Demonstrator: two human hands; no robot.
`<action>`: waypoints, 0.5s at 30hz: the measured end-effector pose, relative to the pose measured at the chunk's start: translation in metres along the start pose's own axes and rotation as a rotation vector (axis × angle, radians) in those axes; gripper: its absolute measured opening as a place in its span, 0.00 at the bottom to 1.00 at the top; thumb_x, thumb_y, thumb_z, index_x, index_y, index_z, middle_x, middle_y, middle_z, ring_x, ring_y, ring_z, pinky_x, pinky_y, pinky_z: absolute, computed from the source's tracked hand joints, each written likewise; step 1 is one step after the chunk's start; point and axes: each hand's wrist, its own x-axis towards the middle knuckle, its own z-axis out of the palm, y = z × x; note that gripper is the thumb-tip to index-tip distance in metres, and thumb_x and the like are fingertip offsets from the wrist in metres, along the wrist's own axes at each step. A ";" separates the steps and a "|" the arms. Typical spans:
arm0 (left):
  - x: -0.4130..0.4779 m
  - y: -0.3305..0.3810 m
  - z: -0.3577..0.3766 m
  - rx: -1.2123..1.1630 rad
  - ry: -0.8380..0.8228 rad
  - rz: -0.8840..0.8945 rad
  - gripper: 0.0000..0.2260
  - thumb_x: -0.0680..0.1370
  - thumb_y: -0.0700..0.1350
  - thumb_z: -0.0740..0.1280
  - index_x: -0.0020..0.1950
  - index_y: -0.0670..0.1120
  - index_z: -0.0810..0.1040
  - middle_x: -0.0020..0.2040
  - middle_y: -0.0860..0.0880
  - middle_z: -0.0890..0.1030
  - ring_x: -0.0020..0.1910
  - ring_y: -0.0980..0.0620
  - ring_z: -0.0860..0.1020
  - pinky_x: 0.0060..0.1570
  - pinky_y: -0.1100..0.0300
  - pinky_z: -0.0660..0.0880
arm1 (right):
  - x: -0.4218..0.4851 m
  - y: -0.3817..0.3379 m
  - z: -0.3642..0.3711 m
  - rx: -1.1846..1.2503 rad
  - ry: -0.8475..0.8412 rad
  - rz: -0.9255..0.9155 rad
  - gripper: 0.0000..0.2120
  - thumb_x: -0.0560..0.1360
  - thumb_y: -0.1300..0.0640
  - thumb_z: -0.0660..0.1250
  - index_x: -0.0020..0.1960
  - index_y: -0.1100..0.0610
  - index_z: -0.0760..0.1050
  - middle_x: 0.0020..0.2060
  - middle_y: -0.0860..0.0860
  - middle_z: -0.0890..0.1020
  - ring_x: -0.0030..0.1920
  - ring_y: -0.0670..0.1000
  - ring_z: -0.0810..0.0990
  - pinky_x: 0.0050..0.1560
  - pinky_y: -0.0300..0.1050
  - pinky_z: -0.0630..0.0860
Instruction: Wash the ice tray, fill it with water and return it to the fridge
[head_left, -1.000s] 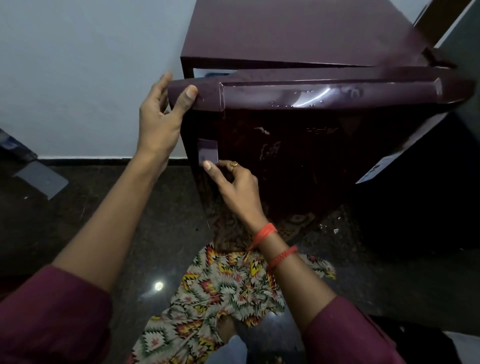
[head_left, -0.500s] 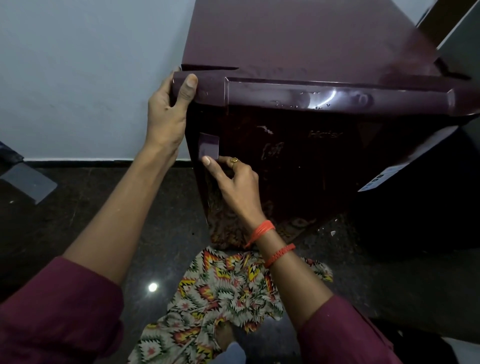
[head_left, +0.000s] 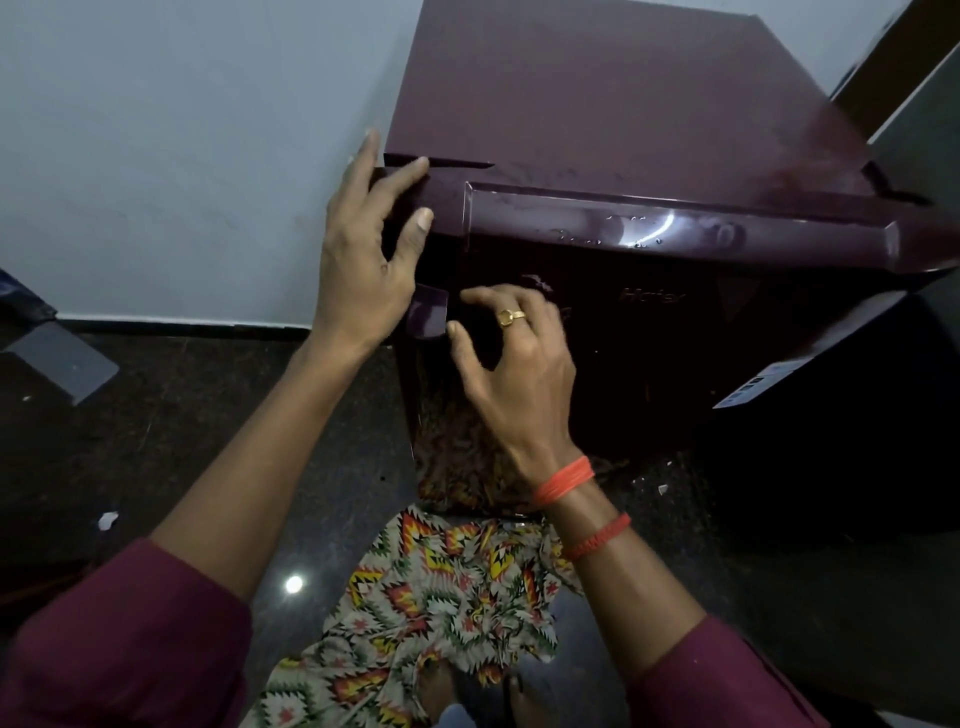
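Note:
No ice tray shows in the head view. A maroon fridge (head_left: 623, 93) stands against the wall, its door (head_left: 649, 338) swung almost flush with the cabinet. My left hand (head_left: 358, 260) lies on the door's upper left corner, fingers straight over the top edge and thumb on the front face. My right hand (head_left: 514, 364) hovers in front of the door beside a small glossy plate (head_left: 428, 312), fingers loosely curled and holding nothing. It wears a gold ring and two orange wrist threads.
A pale wall (head_left: 182, 156) stands left of the fridge above a dark polished floor (head_left: 208, 441). A grey flat object (head_left: 57, 364) lies at the far left. My patterned garment (head_left: 441, 597) hangs below. A white label (head_left: 753, 387) sits on the fridge's right side.
The fridge door has swung from ajar to nearly shut. My left hand's grip on the door's corner has loosened into straight fingers. My right hand has drawn slightly back from the small plate.

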 end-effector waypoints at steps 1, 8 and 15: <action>-0.004 -0.002 0.000 0.046 -0.003 0.013 0.20 0.84 0.50 0.63 0.76 0.47 0.72 0.82 0.40 0.60 0.81 0.42 0.59 0.79 0.46 0.60 | 0.004 0.002 -0.007 -0.064 0.063 -0.077 0.16 0.76 0.49 0.70 0.62 0.52 0.80 0.60 0.50 0.80 0.61 0.51 0.77 0.63 0.50 0.73; -0.033 0.000 -0.006 0.220 -0.066 0.080 0.26 0.83 0.45 0.64 0.81 0.43 0.64 0.82 0.40 0.59 0.82 0.42 0.58 0.80 0.48 0.57 | 0.026 0.030 -0.035 -0.322 0.002 -0.143 0.31 0.77 0.48 0.66 0.78 0.54 0.65 0.78 0.56 0.64 0.80 0.57 0.57 0.79 0.61 0.51; -0.086 0.015 -0.020 0.303 0.005 -0.062 0.26 0.83 0.48 0.64 0.80 0.45 0.65 0.82 0.40 0.60 0.81 0.41 0.59 0.79 0.47 0.58 | 0.005 0.026 -0.033 -0.109 -0.117 -0.196 0.32 0.78 0.46 0.65 0.78 0.55 0.64 0.80 0.58 0.58 0.81 0.58 0.53 0.80 0.61 0.48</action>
